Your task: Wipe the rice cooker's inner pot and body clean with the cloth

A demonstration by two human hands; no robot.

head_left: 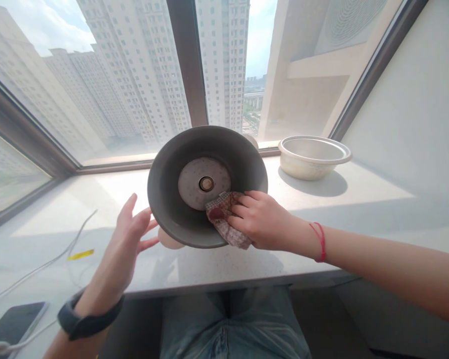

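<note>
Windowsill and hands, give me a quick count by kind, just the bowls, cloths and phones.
Bowls: 2 (grey bowl, white bowl)
Cloths: 1 (checked cloth)
Phones: 1 (phone)
Total: 4

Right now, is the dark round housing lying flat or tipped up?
Tipped up: the dark round housing shows its open side to the camera, with the right hand pressing a checked cloth on it.
</note>
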